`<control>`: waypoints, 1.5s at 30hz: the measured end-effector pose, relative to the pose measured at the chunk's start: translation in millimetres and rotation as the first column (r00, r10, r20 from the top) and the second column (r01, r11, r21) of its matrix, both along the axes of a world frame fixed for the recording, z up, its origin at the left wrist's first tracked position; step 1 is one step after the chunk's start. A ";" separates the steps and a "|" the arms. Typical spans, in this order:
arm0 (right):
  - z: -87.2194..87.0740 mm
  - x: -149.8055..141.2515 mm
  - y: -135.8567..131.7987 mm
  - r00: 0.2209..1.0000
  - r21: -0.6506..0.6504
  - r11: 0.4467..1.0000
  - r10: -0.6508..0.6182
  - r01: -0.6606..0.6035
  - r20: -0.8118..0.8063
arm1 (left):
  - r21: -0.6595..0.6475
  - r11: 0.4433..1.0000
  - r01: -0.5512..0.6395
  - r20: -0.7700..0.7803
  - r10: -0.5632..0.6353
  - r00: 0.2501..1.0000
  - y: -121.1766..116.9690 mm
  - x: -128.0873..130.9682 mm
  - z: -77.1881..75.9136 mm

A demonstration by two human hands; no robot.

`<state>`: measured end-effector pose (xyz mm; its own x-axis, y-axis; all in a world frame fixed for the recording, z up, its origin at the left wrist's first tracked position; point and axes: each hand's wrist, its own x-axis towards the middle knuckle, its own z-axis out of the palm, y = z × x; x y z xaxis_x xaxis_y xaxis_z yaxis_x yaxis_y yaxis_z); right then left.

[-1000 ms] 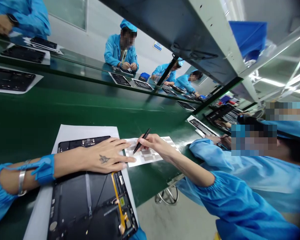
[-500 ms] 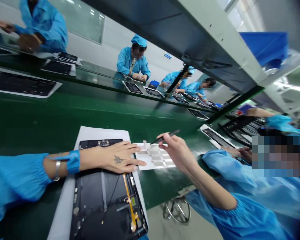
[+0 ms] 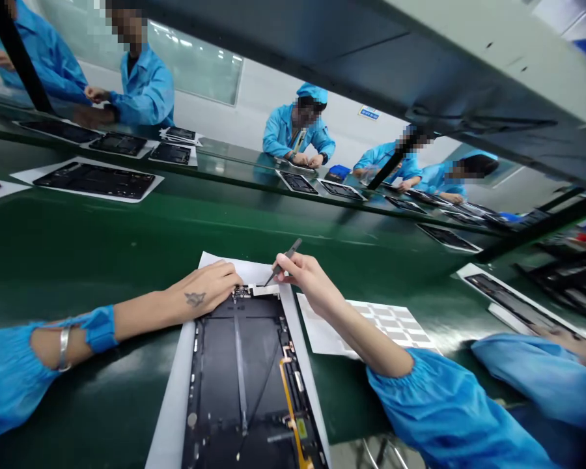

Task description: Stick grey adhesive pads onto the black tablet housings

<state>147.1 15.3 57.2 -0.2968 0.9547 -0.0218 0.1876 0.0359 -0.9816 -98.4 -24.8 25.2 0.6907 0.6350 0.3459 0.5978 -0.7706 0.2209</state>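
The **black tweezers** [image 3: 295, 247] are pinched in the thumb and fingers [image 3: 282, 262] of the right hand [image 3: 307, 277], angled down with their tip just at a small white strip beside a small circuit board [image 3: 241, 292]. Whether the tips have hold of anything is too small to tell. That board sits at the top edge of a black, open tablet housing [image 3: 239, 374], which lies on a white paper sheet [image 3: 173, 397] with a thin orange flex cable [image 3: 288, 397] along its inner side. The left hand [image 3: 205, 286] rests its loosely curled, empty fingers on the housing's top edge, beside the board. Right of the right forearm lies a white backing sheet of grey rectangular pads [image 3: 378, 329]. All of this stands on a green conveyor bench [image 3: 78, 260]. Across the bench, a co-worker in a blue smock and cap [image 3: 297, 127] works at black tablet housings [image 3: 297, 182].
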 end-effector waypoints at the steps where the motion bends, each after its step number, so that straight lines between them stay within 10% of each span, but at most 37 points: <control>1: -2.7 -1.1 2.5 1.000 -0.017 1.000 0.011 -0.011 0.002 | 0.018 1.000 0.018 0.021 -0.018 1.000 -0.8 1.0 -2.6; 45: -9.2 1.3 4.2 0.999 -0.127 0.992 -0.001 0.005 0.037 | 0.068 0.997 0.024 0.037 -0.026 0.999 -3.2 5.8 -3.7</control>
